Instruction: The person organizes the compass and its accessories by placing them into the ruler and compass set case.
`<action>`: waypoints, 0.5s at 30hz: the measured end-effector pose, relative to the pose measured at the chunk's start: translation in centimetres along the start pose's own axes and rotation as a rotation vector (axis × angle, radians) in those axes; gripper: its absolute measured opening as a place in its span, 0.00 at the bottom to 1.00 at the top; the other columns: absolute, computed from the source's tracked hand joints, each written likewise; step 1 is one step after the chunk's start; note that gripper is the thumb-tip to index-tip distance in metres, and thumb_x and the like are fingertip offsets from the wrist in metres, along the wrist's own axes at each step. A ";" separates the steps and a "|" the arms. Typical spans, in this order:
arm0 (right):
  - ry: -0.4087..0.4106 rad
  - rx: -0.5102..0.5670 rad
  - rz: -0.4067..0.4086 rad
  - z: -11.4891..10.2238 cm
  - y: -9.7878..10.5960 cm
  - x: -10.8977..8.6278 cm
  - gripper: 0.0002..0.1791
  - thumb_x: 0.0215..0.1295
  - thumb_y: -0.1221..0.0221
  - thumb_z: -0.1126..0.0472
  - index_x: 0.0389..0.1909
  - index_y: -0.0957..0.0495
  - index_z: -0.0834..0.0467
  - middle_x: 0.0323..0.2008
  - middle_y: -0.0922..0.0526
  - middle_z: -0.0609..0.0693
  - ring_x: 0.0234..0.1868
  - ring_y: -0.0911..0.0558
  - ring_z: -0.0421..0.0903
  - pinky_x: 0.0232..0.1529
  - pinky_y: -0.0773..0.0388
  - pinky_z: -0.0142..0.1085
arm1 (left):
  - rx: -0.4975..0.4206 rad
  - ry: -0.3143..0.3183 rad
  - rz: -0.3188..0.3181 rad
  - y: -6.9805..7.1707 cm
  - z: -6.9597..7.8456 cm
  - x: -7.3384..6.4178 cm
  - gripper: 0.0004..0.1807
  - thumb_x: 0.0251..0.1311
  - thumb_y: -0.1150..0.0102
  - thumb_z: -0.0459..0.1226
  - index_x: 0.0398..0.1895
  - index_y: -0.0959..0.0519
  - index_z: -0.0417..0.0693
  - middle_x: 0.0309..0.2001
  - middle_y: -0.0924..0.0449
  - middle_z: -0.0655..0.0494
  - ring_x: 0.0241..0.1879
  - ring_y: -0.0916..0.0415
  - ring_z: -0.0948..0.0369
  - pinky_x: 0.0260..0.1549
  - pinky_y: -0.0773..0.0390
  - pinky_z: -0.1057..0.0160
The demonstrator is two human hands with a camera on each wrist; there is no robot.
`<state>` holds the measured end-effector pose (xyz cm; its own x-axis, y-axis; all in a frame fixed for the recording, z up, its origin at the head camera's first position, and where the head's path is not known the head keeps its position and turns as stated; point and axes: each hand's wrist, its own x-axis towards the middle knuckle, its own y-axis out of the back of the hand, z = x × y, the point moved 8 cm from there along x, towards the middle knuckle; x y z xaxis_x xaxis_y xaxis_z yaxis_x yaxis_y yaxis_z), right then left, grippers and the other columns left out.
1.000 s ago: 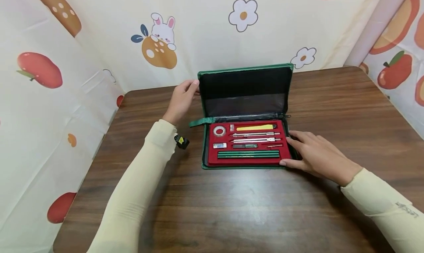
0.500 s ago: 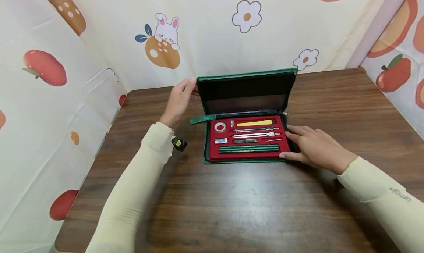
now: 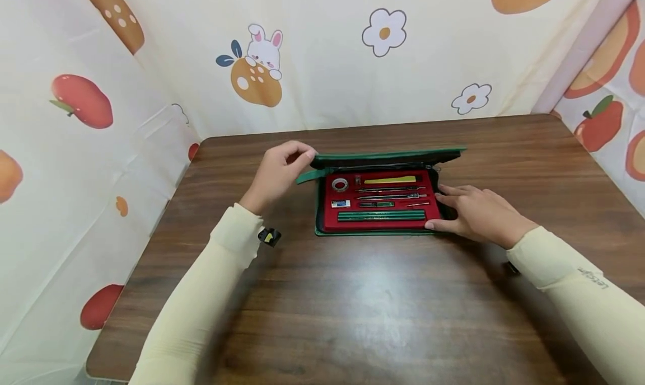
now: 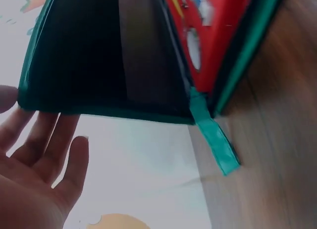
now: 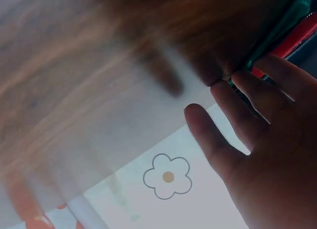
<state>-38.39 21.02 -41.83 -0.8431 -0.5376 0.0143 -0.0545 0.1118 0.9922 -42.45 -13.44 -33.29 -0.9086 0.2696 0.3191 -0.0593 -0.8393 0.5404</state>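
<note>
A green zip case [image 3: 373, 233] of drawing instruments lies on the table, its lid [image 3: 388, 160] tilted low over the back. My left hand [image 3: 277, 172] pinches the lid's left corner, thumb on one side and fingers on the other, as the left wrist view shows. My right hand [image 3: 478, 216] rests against the case's right side, fingers nearly straight and thumb at the front corner. In the red tray [image 3: 330, 224] sit green pencils [image 3: 381, 215], a white eraser [image 3: 340, 204], a yellow cutter [image 3: 390, 179], a compass [image 3: 390, 197] and a white ring-shaped roll [image 3: 333, 184].
A green strap [image 3: 309, 177] sticks out at the case's left, near my left hand. The wooden table [image 3: 353, 318] meets a cream printed curtain [image 3: 322, 66] at its back edge. More printed cloth [image 3: 55, 178] hangs along the left side.
The lid has come down from nearly upright to low over the case, with my left hand moving down and forward on its corner. My right hand has kept its place at the right side.
</note>
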 end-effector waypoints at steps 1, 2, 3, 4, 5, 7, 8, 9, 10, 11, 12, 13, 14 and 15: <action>0.001 0.000 0.000 0.1 -0.1 0.1 0.47 0.62 0.43 0.26 0.60 0.21 0.65 0.66 0.27 0.65 0.62 0.27 0.68 0.49 0.23 0.60 | 0.025 -0.012 -0.014 -0.1 0.1 -0.3 0.12 0.73 0.44 0.45 0.47 0.15 0.50 0.41 0.20 0.60 0.39 0.27 0.63 0.40 0.24 0.62; 0.003 -0.003 0.002 0.1 -0.1 0.2 0.46 0.62 0.43 0.27 0.61 0.21 0.65 0.66 0.27 0.65 0.62 0.27 0.68 0.51 0.24 0.61 | 0.045 -0.021 -0.027 -0.3 0.1 -0.7 0.11 0.73 0.44 0.44 0.47 0.15 0.51 0.44 0.19 0.62 0.41 0.26 0.64 0.42 0.23 0.62; 0.003 -0.009 0.005 0.2 -0.2 0.3 0.46 0.62 0.44 0.26 0.61 0.21 0.64 0.66 0.28 0.65 0.62 0.27 0.68 0.51 0.24 0.62 | 0.059 -0.033 -0.040 -0.5 0.2 -1.0 0.10 0.73 0.43 0.42 0.47 0.15 0.51 0.45 0.19 0.62 0.42 0.25 0.65 0.44 0.22 0.61; 0.004 -0.016 0.004 0.3 -0.2 0.4 0.46 0.62 0.44 0.26 0.61 0.21 0.63 0.66 0.28 0.65 0.61 0.26 0.69 0.50 0.25 0.62 | 0.078 -0.049 -0.055 -0.7 0.4 -1.2 0.10 0.73 0.43 0.41 0.48 0.14 0.51 0.47 0.19 0.62 0.44 0.25 0.65 0.46 0.22 0.61; 0.003 -0.021 0.008 0.4 -0.2 0.5 0.45 0.62 0.44 0.26 0.61 0.21 0.63 0.66 0.28 0.65 0.61 0.26 0.69 0.50 0.24 0.62 | 0.094 -0.067 -0.073 -0.9 0.6 -1.5 0.10 0.73 0.43 0.39 0.48 0.14 0.50 0.48 0.19 0.62 0.46 0.24 0.64 0.47 0.22 0.60; -0.005 -0.024 0.008 0.6 -0.3 0.7 0.45 0.63 0.45 0.27 0.62 0.21 0.62 0.66 0.28 0.65 0.61 0.26 0.69 0.49 0.25 0.62 | 0.136 -0.098 -0.119 -1.5 0.9 -1.9 0.11 0.72 0.44 0.36 0.50 0.15 0.49 0.51 0.19 0.59 0.49 0.24 0.63 0.49 0.22 0.57; -0.005 -0.025 0.011 0.7 -0.3 0.7 0.45 0.63 0.45 0.27 0.62 0.21 0.61 0.65 0.27 0.65 0.60 0.26 0.69 0.49 0.25 0.62 | 0.159 -0.105 -0.147 -1.9 0.9 -2.1 0.12 0.72 0.44 0.35 0.52 0.15 0.48 0.52 0.18 0.59 0.52 0.23 0.62 0.51 0.22 0.56; -0.006 -0.021 0.017 0.8 -0.3 0.8 0.44 0.63 0.44 0.27 0.63 0.22 0.60 0.64 0.26 0.66 0.59 0.25 0.69 0.48 0.24 0.62 | 0.186 -0.108 -0.178 -2.2 0.9 -2.3 0.12 0.72 0.44 0.35 0.53 0.15 0.48 0.54 0.19 0.58 0.54 0.24 0.61 0.53 0.23 0.55; -0.002 -0.014 0.021 0.9 -0.3 0.9 0.44 0.63 0.44 0.28 0.65 0.23 0.60 0.63 0.26 0.67 0.58 0.24 0.69 0.47 0.24 0.63 | 0.216 -0.106 -0.210 -2.6 0.9 -2.6 0.13 0.72 0.45 0.35 0.55 0.16 0.48 0.56 0.19 0.57 0.57 0.25 0.60 0.55 0.24 0.55; -0.001 -0.004 0.031 1.0 -0.2 0.9 0.43 0.63 0.42 0.29 0.67 0.25 0.58 0.61 0.24 0.68 0.57 0.24 0.69 0.46 0.24 0.63 | 0.243 -0.098 -0.240 -3.0 0.7 -2.8 0.14 0.72 0.45 0.36 0.56 0.16 0.48 0.58 0.20 0.57 0.60 0.26 0.60 0.58 0.26 0.54; -0.002 0.004 0.038 1.0 -0.2 0.9 0.43 0.63 0.42 0.29 0.68 0.26 0.57 0.57 0.21 0.68 0.57 0.23 0.69 0.46 0.24 0.63 | 0.271 -0.087 -0.266 -3.3 0.5 -2.9 0.15 0.72 0.45 0.37 0.57 0.16 0.48 0.59 0.20 0.57 0.63 0.28 0.59 0.60 0.27 0.54; -0.001 0.014 0.047 1.1 -0.2 0.9 0.44 0.63 0.40 0.30 0.69 0.27 0.56 0.53 0.19 0.69 0.55 0.23 0.69 0.46 0.24 0.63 | 0.299 -0.075 -0.289 -3.5 0.3 -3.1 0.16 0.73 0.45 0.38 0.58 0.17 0.49 0.60 0.21 0.57 0.65 0.29 0.59 0.62 0.29 0.54; 0.000 0.021 0.055 1.2 -0.2 0.9 0.44 0.62 0.40 0.30 0.70 0.28 0.55 0.50 0.18 0.69 0.55 0.23 0.69 0.45 0.24 0.63 | 0.325 -0.065 -0.308 -3.8 0.1 -3.3 0.16 0.73 0.45 0.39 0.59 0.17 0.50 0.62 0.22 0.57 0.66 0.31 0.59 0.63 0.30 0.53; 0.003 0.025 0.058 1.3 -0.2 1.0 0.44 0.62 0.39 0.31 0.71 0.29 0.55 0.48 0.17 0.68 0.56 0.23 0.68 0.46 0.24 0.64 | 0.343 -0.060 -0.322 -4.0 -0.1 -3.4 0.17 0.73 0.44 0.41 0.60 0.18 0.50 0.63 0.22 0.57 0.67 0.32 0.58 0.64 0.31 0.53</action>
<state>-39.86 21.53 -42.15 -0.8435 -0.5322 0.0726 -0.0184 0.1636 0.9864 -39.15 -11.04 -36.57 -0.8400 0.5263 0.1321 -0.1852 -0.5069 0.8419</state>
